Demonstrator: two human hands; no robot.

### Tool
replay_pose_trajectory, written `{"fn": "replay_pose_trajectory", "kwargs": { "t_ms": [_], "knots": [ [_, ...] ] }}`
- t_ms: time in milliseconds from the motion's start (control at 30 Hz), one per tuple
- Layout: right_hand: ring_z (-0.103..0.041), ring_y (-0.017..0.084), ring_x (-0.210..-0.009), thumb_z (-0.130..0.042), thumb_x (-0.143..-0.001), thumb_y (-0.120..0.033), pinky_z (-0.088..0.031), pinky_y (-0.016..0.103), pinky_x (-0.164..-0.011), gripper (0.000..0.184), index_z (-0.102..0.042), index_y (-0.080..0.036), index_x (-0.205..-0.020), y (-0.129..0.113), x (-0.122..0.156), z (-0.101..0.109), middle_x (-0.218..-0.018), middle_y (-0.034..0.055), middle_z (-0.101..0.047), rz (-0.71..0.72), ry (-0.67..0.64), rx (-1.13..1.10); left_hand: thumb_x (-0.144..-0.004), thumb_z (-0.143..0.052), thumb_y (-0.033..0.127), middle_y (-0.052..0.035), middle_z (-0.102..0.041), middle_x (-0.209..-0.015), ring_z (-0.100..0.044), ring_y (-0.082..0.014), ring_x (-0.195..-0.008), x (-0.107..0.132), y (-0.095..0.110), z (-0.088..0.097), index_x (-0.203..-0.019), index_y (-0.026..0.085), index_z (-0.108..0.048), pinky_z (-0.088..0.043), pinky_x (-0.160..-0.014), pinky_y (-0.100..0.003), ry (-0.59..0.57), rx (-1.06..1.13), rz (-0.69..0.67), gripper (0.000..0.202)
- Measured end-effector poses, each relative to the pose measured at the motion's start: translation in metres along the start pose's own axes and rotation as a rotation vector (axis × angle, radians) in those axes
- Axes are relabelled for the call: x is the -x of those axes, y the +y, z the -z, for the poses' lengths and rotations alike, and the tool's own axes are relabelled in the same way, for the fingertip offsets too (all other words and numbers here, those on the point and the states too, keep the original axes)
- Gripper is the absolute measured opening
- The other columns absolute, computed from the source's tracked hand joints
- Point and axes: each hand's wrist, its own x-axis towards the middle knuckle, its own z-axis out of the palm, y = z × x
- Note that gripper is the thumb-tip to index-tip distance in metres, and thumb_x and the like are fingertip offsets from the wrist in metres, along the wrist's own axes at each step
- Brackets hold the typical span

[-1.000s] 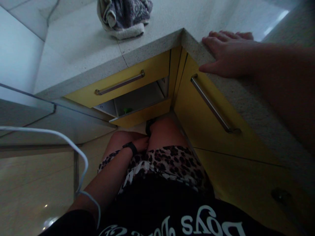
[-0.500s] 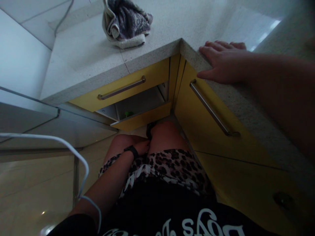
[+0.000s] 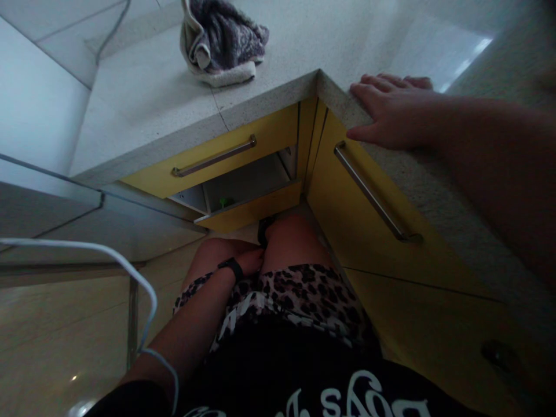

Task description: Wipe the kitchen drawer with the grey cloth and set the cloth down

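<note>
My right hand [image 3: 391, 110] lies palm down on the edge of the pale stone countertop [image 3: 343, 40], with fingers spread and nothing held. Just below it is the long metal handle [image 3: 373, 197] of a yellow cabinet door [image 3: 347, 220]. My left hand [image 3: 251, 262], with a black watch [image 3: 232, 268] on its wrist, rests between my thighs; its fingers are mostly hidden. In front of my knees, a lower drawer [image 3: 252, 207] with a yellow front stands pulled out, and a small green object [image 3: 223, 202] shows inside it.
A crumpled grey and white towel [image 3: 226, 43] lies on the counter. Above the pulled-out drawer is a yellow panel [image 3: 273, 130] with a metal handle [image 3: 215, 156]. A white cable [image 3: 130, 267] loops past my left arm. Grey-white panels [image 3: 39, 87] stand at left.
</note>
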Motion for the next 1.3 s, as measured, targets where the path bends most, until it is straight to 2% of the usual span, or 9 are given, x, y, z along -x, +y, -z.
{"fn": "replay_pose_trajectory", "kwargs": {
  "t_ms": [367, 800, 1033, 1300],
  "knots": [
    [-0.015, 0.029, -0.164, -0.04, -0.076, -0.074, -0.019, 0.063, -0.135, 0.102, -0.017, -0.032, -0.166, 0.0011, -0.0004, 0.0013, -0.17, 0.0004, -0.01, -0.017, -0.007, -0.001, -0.092, -0.042, 0.048, -0.0081, -0.061, -0.147, -0.06, -0.0184, -0.137, -0.0014, -0.003, -0.0017, -0.137, 0.019, -0.06, -0.045, -0.128, -0.028, 0.0, 0.042, 0.023, 0.057],
    [-0.016, 0.029, -0.164, -0.045, -0.081, -0.069, -0.022, 0.062, -0.134, 0.099, -0.016, -0.031, -0.168, -0.0028, 0.0008, 0.0038, -0.17, 0.0005, -0.01, -0.029, -0.012, 0.059, -0.092, -0.041, 0.044, -0.0072, -0.058, -0.152, -0.059, -0.0181, -0.14, 0.001, -0.0008, 0.0008, -0.142, 0.02, -0.058, -0.044, -0.13, -0.029, -0.011, 0.053, 0.016, 0.058],
    [-0.015, 0.027, -0.165, -0.04, -0.08, -0.069, -0.021, 0.059, -0.135, 0.098, -0.014, -0.033, -0.167, -0.0036, 0.0007, 0.0053, -0.17, -0.0024, -0.008, -0.051, -0.026, 0.073, -0.091, -0.039, 0.042, -0.0068, -0.057, -0.152, -0.059, -0.0188, -0.14, -0.0001, -0.0006, 0.0006, -0.141, 0.02, -0.058, -0.044, -0.131, -0.031, -0.03, 0.039, 0.041, 0.058],
    [-0.015, 0.027, -0.164, -0.045, -0.082, -0.066, -0.02, 0.058, -0.134, 0.097, -0.015, -0.033, -0.168, -0.0083, 0.0005, 0.0072, -0.17, -0.0019, -0.01, -0.059, -0.02, 0.064, -0.09, -0.04, 0.038, -0.0055, -0.057, -0.152, -0.058, -0.0175, -0.141, -0.0003, 0.0002, 0.0011, -0.141, 0.021, -0.057, -0.044, -0.13, -0.028, -0.029, 0.011, 0.054, 0.057]
  ]
}}
